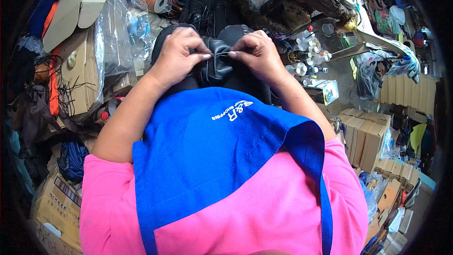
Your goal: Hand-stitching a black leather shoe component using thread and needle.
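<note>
pink shirt (264, 217) fills the bottom of the frame, and a big blue apron (207, 156) lies over it in the middle. brown cardboard boxes (368, 137) are stacked at the right side, and more flat cardboard (78, 73) leans at the upper left under a clear plastic bag (115, 28). a black leather piece (214, 63) sits just above the apron, in the upper middle of the frame. it looks like part of a shoe, dark and a bit shiny. both hands are on it. the left hand (179, 56) is closed in a pinch, with its fingertips pressed on the top edge of the leather. the right hand (257, 52) is closed in a pinch too, right beside the left one. a thin pale thread (221, 54) runs tight between the two pinches, across the top of the leather. small white spools and bottles (306, 59) sit to the right of the hands.
</note>
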### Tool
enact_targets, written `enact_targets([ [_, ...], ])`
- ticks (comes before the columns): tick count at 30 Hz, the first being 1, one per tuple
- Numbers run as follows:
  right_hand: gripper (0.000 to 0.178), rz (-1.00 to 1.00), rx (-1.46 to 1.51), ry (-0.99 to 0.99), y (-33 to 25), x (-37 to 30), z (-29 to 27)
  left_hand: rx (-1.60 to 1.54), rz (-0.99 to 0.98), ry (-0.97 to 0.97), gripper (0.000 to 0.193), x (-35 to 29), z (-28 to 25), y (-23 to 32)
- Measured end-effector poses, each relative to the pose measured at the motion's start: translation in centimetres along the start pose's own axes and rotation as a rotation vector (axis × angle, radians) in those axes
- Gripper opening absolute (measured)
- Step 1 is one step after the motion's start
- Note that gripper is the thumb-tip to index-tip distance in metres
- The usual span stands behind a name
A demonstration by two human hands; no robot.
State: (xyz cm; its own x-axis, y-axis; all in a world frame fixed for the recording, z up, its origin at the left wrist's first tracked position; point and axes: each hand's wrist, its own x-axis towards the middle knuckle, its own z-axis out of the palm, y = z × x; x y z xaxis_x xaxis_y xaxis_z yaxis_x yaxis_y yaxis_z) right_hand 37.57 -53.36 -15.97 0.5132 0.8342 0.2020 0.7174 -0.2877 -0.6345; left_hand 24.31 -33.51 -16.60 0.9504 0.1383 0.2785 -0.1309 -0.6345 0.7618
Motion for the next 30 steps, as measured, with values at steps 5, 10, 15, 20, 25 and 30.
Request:
enact_targets([
  [5,0.017,0.074,-0.108,-0.235,-0.9,0.0,-1.8,0.138,-0.018,-0.172,0.008,-0.1,-1.5,1.3],
  [10,0.01,-0.179,-0.444,-0.337,-2.6,0.7,-1.3,0.486,0.165,-0.327,0.009,0.4,-1.1,2.4],
  [15,0.01,-0.196,-0.379,-0.36,-0.8,0.2,-1.9,0.496,0.197,-0.349,0.013,-1.0,-1.9,0.3],
  [20,0.016,0.18,-0.612,-0.343,2.7,-3.1,-7.6,0.546,-0.236,-0.206,0.019,-5.3,-9.9,-2.3],
  [25,0.023,0.501,0.584,0.09,2.1,-2.0,-9.4,-0.311,-0.39,0.183,0.008,-5.5,-16.2,-1.0],
  [30,0.029,0.024,1.2,0.054,-3.7,3.9,-4.2,-0.85,0.128,-0.02,0.022,0.5,-11.1,5.8],
])
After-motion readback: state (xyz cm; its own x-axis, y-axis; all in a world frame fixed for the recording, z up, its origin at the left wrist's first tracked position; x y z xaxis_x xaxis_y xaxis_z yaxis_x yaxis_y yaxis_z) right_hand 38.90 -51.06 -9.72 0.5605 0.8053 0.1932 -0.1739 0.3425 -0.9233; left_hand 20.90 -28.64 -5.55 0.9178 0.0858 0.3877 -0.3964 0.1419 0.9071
